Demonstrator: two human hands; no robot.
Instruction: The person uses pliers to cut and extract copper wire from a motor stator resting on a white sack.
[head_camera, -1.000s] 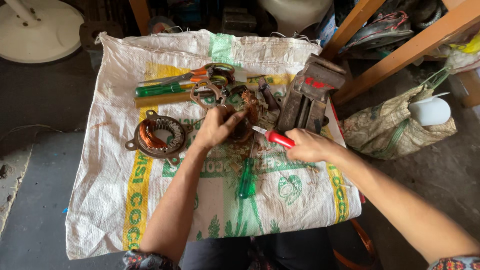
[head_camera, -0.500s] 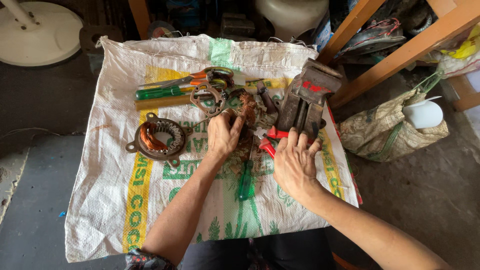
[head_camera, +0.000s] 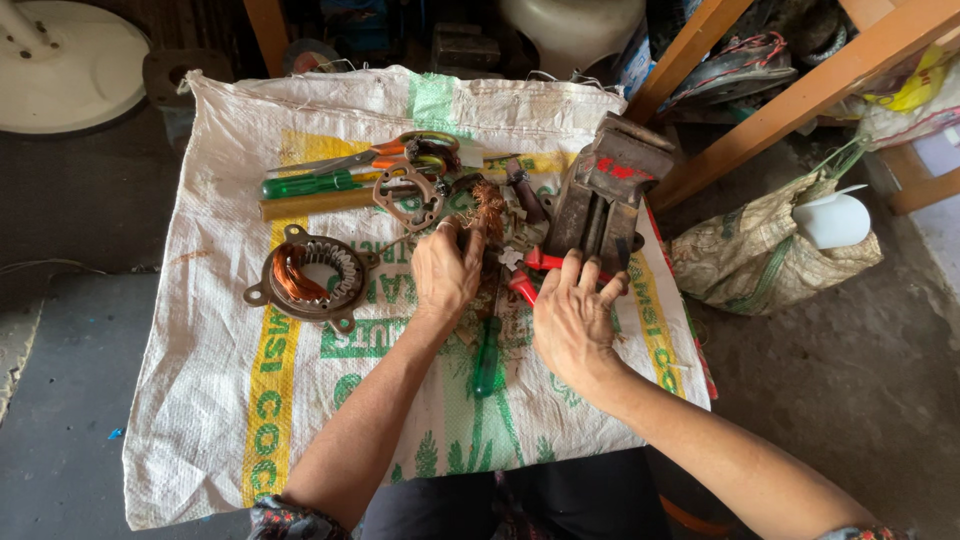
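A: Entry. Left hand (head_camera: 447, 272) closed around a bundle of copper wire (head_camera: 489, 205), its frayed end standing up above the fingers, over the middle of the woven sack (head_camera: 210, 400) that covers the worktop.

B: Right hand?

A: Right hand (head_camera: 572, 318) lies palm down, fingers spread, on the red-handled pliers (head_camera: 528, 272), just beside the metal vise (head_camera: 600, 195). Grip not closed; resting rather than holding.

B: Step in hand?

A: Judged: stripping copper winding, with the pliers being picked up. The next move calls for a firm grasp on both handles and a steady wire bundle.

B: Surroundings?

A: Wound stator ring (head_camera: 310, 277) lies left; green screwdriver (head_camera: 488, 357) sits between the forearms; scissors (head_camera: 385, 153) at the far edge.
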